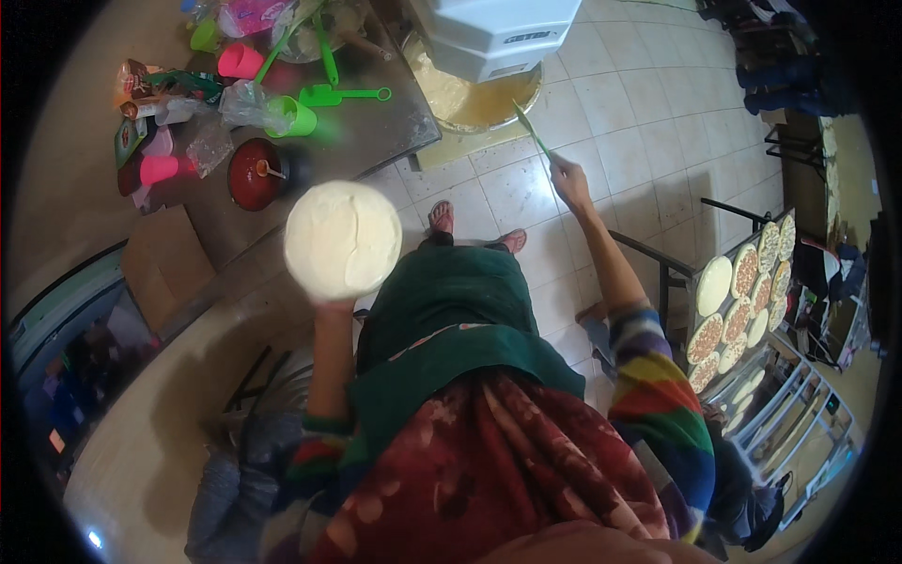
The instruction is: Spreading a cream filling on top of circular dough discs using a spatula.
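Note:
A round flat piece coated with pale cream (343,240) rests on my left hand (334,306), which is mostly hidden beneath it. My right hand (569,185) is closed around the handle of a green spatula (533,132), its tip pointing toward a large mixing bowl. That bowl (541,83) holds pale yellow cream or batter (486,104) and stands under the white head of a stand mixer (504,35). A dark red bowl (248,174) with a small utensil in it sits on the table, just beyond the coated round.
The dark table (352,134) carries pink cups (241,61), a green cup (299,118), green spatulas (345,94) and plastic bags. To the right, a rack table bears several coated rounds (714,285), some with brown topping, beside a metal rack (789,416). Cardboard (167,264) lies left.

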{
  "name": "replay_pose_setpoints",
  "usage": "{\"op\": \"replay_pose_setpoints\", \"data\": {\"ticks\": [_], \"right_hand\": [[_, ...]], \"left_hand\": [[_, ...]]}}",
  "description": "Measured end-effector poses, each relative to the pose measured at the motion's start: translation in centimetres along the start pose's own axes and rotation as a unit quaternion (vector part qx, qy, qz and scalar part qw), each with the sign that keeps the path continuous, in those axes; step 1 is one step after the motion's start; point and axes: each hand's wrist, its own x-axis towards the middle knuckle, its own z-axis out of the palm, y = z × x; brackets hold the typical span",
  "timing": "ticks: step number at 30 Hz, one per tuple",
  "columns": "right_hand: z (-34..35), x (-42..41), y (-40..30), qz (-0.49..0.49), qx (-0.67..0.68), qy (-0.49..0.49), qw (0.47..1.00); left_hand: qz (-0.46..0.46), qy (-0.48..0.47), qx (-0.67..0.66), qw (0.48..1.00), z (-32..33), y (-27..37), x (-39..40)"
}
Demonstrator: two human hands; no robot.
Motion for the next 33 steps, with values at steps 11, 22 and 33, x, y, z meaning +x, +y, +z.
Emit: {"op": "replay_pose_setpoints", "data": {"ticks": [11,22,33], "right_hand": [[5.6,6.3,-2.9,-0.085,-0.369,-0.056,0.924],[-5.2,0.9,-2.3,-0.032,-0.349,-0.085,0.933],[-18.4,-18.8,-15.1,0.012,0.202,0.132,0.97]], "left_hand": [[0.011,0.21,0.11,0.971,-0.5,1.9,-2.8],[-0.023,0.044,0.259,0.964,3.8,-2.4,4.3],[-0.373,-0.112,-0.222,0.894,16.0,-10.9,12.3]]}}
